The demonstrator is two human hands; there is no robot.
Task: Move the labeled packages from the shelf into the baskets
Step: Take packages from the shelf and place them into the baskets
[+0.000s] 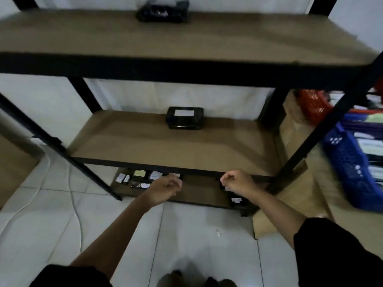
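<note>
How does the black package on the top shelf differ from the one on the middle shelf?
The top-shelf package shows no label from here and looks crumpled; the middle-shelf package shows a white label on top and looks boxy. The first sits at the shelf's back edge, the second further forward. Both are black, and neither is touched by a hand.

Dim room: white wall (186,94), pale tiled floor (51,214), white cable (75,206).

The label on the middle-shelf package (184,118) is too blurred to read. The top-shelf package (162,10) is smeared and cut by the upper edge. Small packages on the bottom shelf (136,180) are partly hidden behind the left hand (165,186). The blue basket (352,164) runs off the right edge.
</note>
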